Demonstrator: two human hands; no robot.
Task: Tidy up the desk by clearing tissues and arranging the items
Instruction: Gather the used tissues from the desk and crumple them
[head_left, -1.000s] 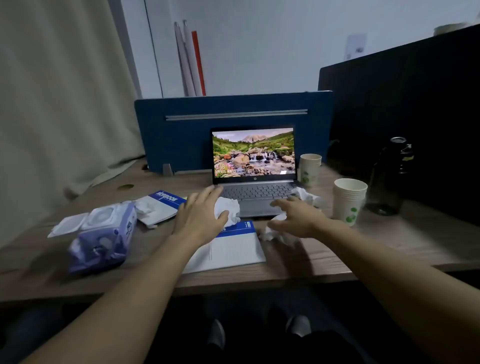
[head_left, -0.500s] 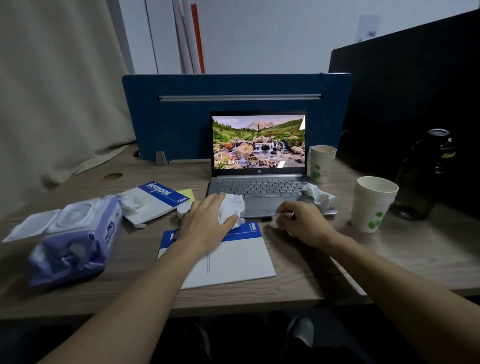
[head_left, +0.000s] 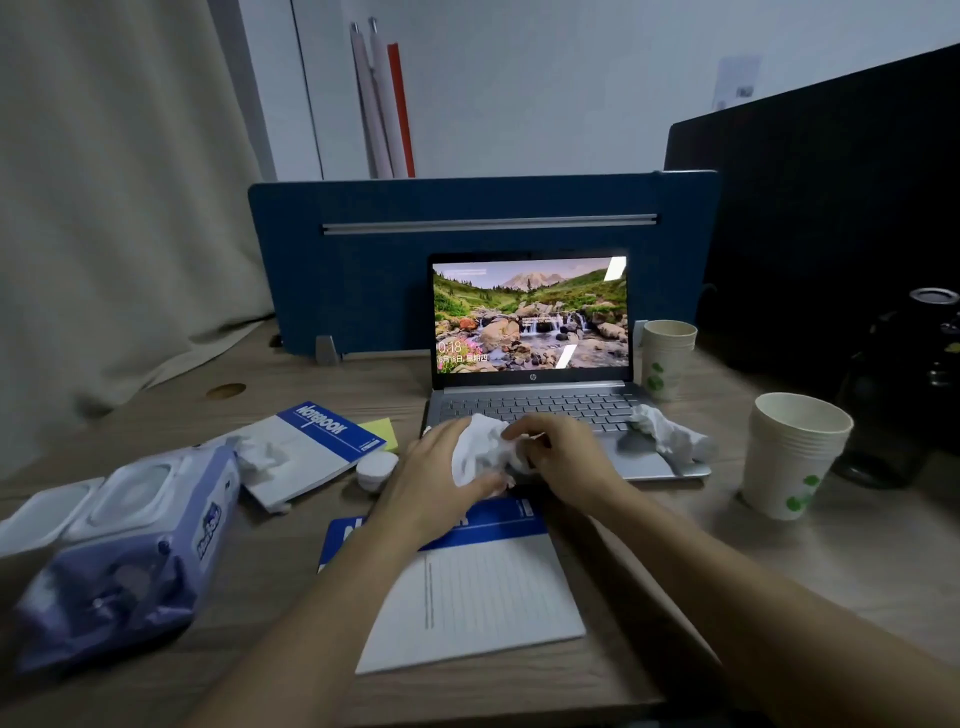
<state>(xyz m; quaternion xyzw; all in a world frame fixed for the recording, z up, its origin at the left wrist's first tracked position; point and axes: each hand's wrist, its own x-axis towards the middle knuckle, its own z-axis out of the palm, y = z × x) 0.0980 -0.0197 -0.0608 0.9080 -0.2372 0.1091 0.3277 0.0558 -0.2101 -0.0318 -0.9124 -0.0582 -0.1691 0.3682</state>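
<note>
My left hand (head_left: 434, 480) and my right hand (head_left: 563, 454) meet over the laptop's front edge, both gripping a bunch of crumpled white tissues (head_left: 485, 449) between them. Another crumpled tissue (head_left: 667, 434) lies on the right side of the open laptop (head_left: 530, 395). A third tissue (head_left: 262, 457) sits on the notebook (head_left: 311, 449) at the left. A second notebook (head_left: 467, 587) lies under my forearms. A purple wet-wipe pack (head_left: 124, 551) with its lid open lies at the far left.
Two stacks of paper cups (head_left: 789, 457) (head_left: 665, 364) stand right of the laptop, with a dark bottle (head_left: 909, 384) beyond. A yellow sticky pad (head_left: 382, 434) and a small white round lid (head_left: 376, 467) lie left of the laptop. A blue divider (head_left: 467, 260) backs the desk.
My right hand moved left with its tissue and joined my left hand, so both tissues are now bunched together. The camera came closer to the desk.
</note>
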